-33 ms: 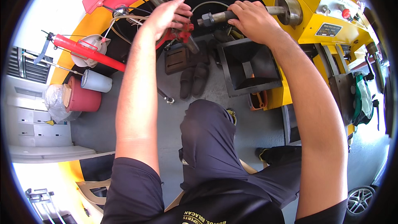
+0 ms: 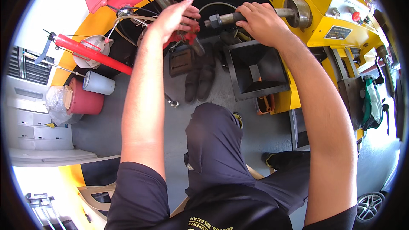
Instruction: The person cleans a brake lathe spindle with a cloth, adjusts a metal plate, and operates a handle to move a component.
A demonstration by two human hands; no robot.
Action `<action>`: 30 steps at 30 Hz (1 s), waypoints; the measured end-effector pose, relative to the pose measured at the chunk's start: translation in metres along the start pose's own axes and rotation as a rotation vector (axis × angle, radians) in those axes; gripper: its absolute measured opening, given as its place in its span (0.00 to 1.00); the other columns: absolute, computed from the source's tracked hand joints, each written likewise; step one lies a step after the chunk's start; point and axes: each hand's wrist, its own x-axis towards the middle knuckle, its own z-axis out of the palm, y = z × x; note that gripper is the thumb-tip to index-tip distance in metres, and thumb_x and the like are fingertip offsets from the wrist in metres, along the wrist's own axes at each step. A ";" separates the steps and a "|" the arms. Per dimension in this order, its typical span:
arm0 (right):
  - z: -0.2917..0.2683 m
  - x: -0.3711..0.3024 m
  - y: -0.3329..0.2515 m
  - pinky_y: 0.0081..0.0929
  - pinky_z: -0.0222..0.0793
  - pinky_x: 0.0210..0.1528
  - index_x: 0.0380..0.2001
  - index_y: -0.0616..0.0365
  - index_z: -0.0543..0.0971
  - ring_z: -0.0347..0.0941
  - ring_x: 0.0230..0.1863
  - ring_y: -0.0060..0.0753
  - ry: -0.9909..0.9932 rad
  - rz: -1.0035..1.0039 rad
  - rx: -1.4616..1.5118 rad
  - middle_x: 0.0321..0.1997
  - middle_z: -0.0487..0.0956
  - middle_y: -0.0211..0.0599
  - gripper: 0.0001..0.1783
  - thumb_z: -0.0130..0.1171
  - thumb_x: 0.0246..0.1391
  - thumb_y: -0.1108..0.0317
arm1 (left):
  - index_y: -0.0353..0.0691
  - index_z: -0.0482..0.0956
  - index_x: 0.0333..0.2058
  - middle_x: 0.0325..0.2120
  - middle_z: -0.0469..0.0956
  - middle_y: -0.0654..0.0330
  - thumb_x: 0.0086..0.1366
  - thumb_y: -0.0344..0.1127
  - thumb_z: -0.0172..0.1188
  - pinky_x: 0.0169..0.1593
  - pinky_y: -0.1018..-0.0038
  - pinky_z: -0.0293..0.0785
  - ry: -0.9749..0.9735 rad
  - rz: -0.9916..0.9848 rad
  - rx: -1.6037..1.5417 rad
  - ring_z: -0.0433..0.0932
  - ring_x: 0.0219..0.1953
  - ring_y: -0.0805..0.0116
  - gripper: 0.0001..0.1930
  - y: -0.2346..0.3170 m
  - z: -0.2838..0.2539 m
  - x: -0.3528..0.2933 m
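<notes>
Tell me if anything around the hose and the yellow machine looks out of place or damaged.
Nothing looks damaged. The right hand grips the black hose running into the yellow machine; the left hand is over a red tool. Dark gloves lie on the floor.

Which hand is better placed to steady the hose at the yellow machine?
Right. The right hand already grips the hose beside the machine's socket; the left hand is open, off the hose.

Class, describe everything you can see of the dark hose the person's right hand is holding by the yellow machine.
The hose is a thick, dark, rubber-looking tube lying roughly level. Its left end carries a dark metal fitting with a hex nut. The right hand wraps around its middle, hiding that part. Beyond the hand, a grey metal shaft runs into a round steel collar on the yellow machine. The left hand is close to the fitting; contact cannot be told.
</notes>
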 end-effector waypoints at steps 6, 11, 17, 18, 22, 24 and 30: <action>-0.010 0.002 -0.004 0.41 0.65 0.62 0.56 0.55 0.76 0.75 0.59 0.41 -0.102 0.040 -0.006 0.53 0.80 0.36 0.20 0.59 0.68 0.56 | 0.33 0.80 0.52 0.46 0.84 0.50 0.76 0.65 0.48 0.49 0.66 0.80 0.071 0.046 -0.197 0.86 0.45 0.62 0.35 -0.027 0.017 0.001; -0.011 0.003 -0.007 0.42 0.65 0.64 0.55 0.54 0.75 0.75 0.58 0.43 -0.136 0.064 -0.005 0.52 0.79 0.37 0.18 0.59 0.68 0.57 | 0.34 0.81 0.50 0.42 0.85 0.53 0.73 0.66 0.51 0.45 0.70 0.81 0.055 0.027 -0.198 0.86 0.42 0.64 0.35 -0.048 0.032 0.002; -0.010 0.003 -0.007 0.42 0.65 0.63 0.56 0.54 0.76 0.75 0.58 0.41 -0.148 0.076 -0.038 0.52 0.79 0.37 0.20 0.59 0.68 0.55 | 0.41 0.82 0.54 0.44 0.84 0.59 0.66 0.64 0.65 0.51 0.70 0.79 -0.126 0.105 0.055 0.84 0.48 0.65 0.32 -0.003 0.029 0.006; -0.008 0.000 -0.004 0.42 0.65 0.63 0.55 0.54 0.76 0.76 0.57 0.41 -0.146 0.082 -0.046 0.52 0.79 0.36 0.20 0.60 0.68 0.55 | 0.43 0.81 0.55 0.46 0.84 0.61 0.62 0.61 0.70 0.54 0.69 0.77 -0.204 0.084 0.232 0.83 0.51 0.64 0.32 0.012 0.031 0.010; -0.010 0.002 -0.004 0.41 0.66 0.61 0.54 0.54 0.77 0.76 0.56 0.41 -0.093 0.031 -0.031 0.50 0.79 0.35 0.19 0.61 0.66 0.56 | 0.43 0.84 0.53 0.45 0.86 0.61 0.56 0.56 0.75 0.54 0.67 0.78 -0.589 -0.247 0.871 0.85 0.47 0.67 0.31 0.060 0.045 0.042; -0.008 0.004 -0.006 0.41 0.67 0.59 0.53 0.54 0.77 0.76 0.55 0.41 -0.065 0.013 0.008 0.49 0.79 0.33 0.20 0.63 0.64 0.56 | 0.44 0.87 0.49 0.45 0.87 0.61 0.56 0.52 0.75 0.51 0.68 0.80 -0.656 -0.347 0.949 0.86 0.47 0.68 0.26 0.063 0.052 0.048; -0.001 0.000 -0.001 0.40 0.67 0.56 0.51 0.54 0.77 0.77 0.54 0.40 0.014 -0.004 0.008 0.48 0.80 0.34 0.19 0.63 0.63 0.56 | 0.33 0.87 0.29 0.24 0.85 0.57 0.51 0.37 0.67 0.30 0.70 0.81 -0.453 -0.116 0.934 0.84 0.25 0.66 0.12 0.042 0.063 0.041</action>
